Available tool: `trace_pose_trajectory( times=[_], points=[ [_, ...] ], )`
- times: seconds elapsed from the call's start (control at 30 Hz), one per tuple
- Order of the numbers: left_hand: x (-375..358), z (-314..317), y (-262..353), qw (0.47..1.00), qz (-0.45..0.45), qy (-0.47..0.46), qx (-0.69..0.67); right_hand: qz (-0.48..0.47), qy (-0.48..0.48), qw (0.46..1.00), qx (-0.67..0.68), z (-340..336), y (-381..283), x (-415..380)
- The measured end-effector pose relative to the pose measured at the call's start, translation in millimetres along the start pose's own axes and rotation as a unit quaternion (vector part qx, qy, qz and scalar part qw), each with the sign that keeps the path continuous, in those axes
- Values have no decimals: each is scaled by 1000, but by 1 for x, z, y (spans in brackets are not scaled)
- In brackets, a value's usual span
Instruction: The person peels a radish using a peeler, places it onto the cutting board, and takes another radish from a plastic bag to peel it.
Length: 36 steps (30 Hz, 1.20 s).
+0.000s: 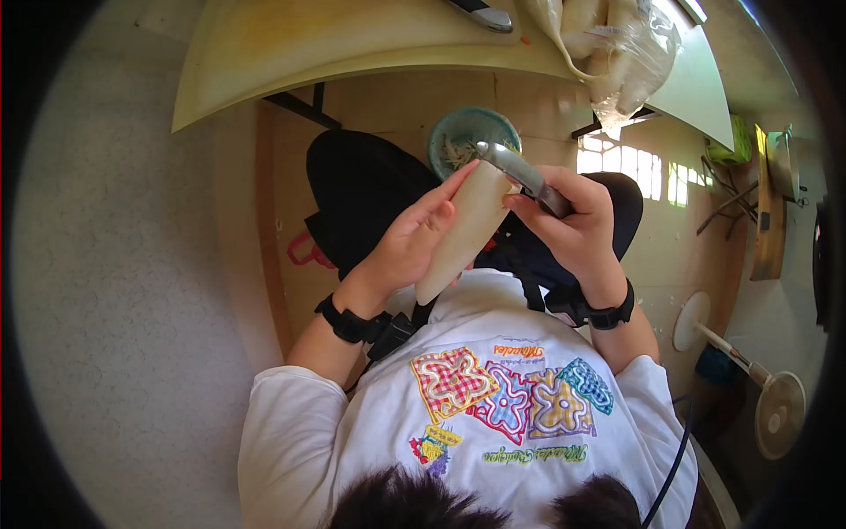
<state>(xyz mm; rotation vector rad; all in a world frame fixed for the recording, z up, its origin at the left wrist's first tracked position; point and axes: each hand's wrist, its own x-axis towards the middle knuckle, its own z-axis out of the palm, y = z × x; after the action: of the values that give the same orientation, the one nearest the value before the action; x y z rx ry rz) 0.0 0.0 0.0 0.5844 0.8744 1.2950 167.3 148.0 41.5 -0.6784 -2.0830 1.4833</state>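
A pale white radish (465, 227) slants across my lap, its narrow end toward my shirt. Wrapped along its side is my left hand (412, 236), fingers stretched toward the far end. My right hand (575, 216) grips a peeler (522, 170) by its dark handle. The peeler's metal head reaches over the radish's far end. Below and beyond them, between my knees, stands a teal bin (438, 132) with pale peelings (460, 152) inside.
A table (352, 40) spans the far side, bearing a knife (483, 13) and a clear plastic bag (630, 66) of white radishes overhanging its edge. A white fan (779, 413) stands at the right. A pink object (308, 250) lies left of my leg.
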Motion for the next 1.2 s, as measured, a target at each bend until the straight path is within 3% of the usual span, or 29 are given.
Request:
trace_pose_trajectory(
  times=[0.3, 0.37, 0.63, 0.9, 1.0, 1.07, 1.2],
  points=[
    [2, -1, 5, 998, 9, -21, -60, 0, 63, 997, 49, -6, 4, -3],
    [1, -1, 4, 995, 38, 1, -93, -15, 114, 988, 99, -7, 4, -3],
    [0, -9, 0, 993, 46, 28, -105, -2, 143, 990, 13, -27, 16, 4],
    [1, -8, 4, 987, 41, 33, -153, 24, 146, 989, 20, -23, 33, 14],
    [2, -10, -1, 980, 41, 35, -191, 57, 133, 988, 44, -18, 22, 8],
    [2, -10, -2, 985, 13, 46, -168, 48, 49, 992, 108, -18, 25, 1],
    [6, -11, -1, 984, -18, 13, -179, 24, -101, 995, -5, -14, 7, -7]
  ],
)
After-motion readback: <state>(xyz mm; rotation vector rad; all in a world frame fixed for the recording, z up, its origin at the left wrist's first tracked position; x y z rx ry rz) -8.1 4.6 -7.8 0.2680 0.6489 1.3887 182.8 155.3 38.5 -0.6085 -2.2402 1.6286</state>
